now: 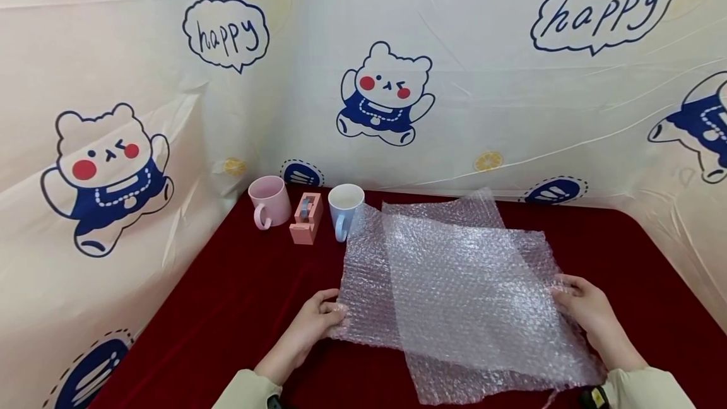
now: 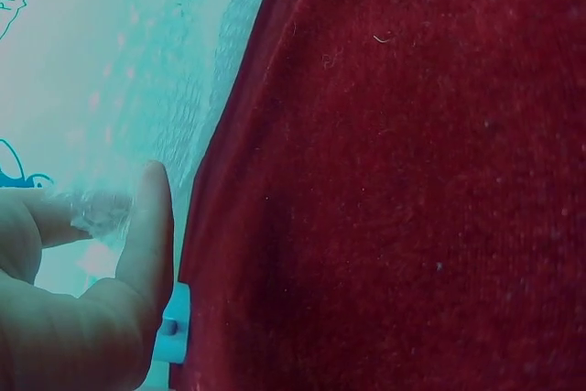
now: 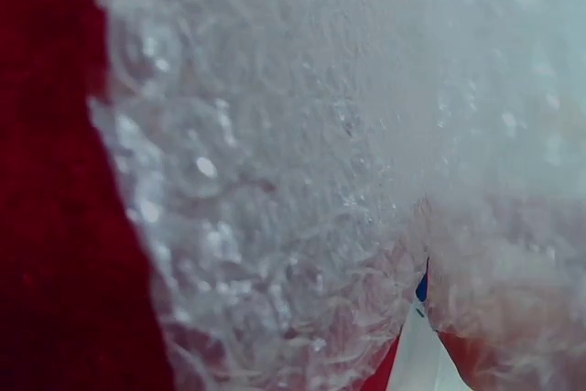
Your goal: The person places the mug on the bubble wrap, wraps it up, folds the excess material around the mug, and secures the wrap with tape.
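Head view: bubble wrap (image 1: 454, 289) is spread across the centre and lower right of the frame, in overlapping clear layers set at an angle to one another; whether one sheet or several is present cannot be told. Its left edge, left of the lower centre, is pinched between the thumb and fingers of the left hand (image 1: 315, 319); the same pinch is seen at lower left in the left wrist view. Its right edge, at lower right, is gripped between the thumb and fingers of the right hand (image 1: 587, 308). In the right wrist view the fingers are largely obscured by the film.

Just beyond the upper left corner of the wrap, a light blue mug (image 1: 345, 210) is partly overlapped by it in the frame. To the left of that mug, a pink tape dispenser (image 1: 307, 223) is noted, then a pink mug (image 1: 271, 204), upright. All are carried by a tabletop (image 1: 227, 308) covered in dark red cloth. The upper frame is filled by a white printed curtain (image 1: 483, 112).
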Demonstrator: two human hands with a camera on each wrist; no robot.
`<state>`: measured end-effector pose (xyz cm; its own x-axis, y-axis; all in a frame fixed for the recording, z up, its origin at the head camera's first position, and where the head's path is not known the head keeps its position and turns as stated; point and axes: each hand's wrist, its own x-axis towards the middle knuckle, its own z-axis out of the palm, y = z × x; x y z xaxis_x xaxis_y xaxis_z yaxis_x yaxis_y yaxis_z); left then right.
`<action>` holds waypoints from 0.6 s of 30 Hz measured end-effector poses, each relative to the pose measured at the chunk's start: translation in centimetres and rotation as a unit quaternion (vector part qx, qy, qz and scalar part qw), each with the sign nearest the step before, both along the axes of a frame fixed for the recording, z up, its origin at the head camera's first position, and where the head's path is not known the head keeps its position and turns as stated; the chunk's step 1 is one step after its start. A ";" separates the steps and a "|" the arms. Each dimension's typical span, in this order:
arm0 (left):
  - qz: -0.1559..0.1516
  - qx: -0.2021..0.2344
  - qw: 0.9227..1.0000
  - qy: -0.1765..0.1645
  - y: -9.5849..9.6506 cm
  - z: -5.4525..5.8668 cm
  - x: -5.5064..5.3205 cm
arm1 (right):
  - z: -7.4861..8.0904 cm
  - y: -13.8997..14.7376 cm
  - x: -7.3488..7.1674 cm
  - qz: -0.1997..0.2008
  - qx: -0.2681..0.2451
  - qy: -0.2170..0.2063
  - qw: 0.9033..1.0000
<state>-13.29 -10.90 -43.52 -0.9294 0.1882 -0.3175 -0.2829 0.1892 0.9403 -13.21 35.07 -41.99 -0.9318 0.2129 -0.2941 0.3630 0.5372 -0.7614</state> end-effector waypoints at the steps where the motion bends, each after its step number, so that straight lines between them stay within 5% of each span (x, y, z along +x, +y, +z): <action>1: -0.004 0.004 1.000 -0.001 0.0 0.0 0.0 | 0.0 0.0 0.0 -0.003 -0.001 0.001 1.000; 13: -0.063 -0.006 0.997 -0.036 -1.1 0.3 -0.6 | -0.5 -0.1 0.3 -0.013 0.000 0.020 1.000; 18: -0.009 -0.039 0.999 -0.002 -1.3 1.3 -2.3 | -0.6 0.1 0.3 -0.014 0.003 0.020 1.000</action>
<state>-15.56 -12.15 -42.18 -0.9248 0.1794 -0.3355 -0.2827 0.2660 0.9216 -12.92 35.13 -42.56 -0.9363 0.2414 -0.2551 0.3475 0.5321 -0.7721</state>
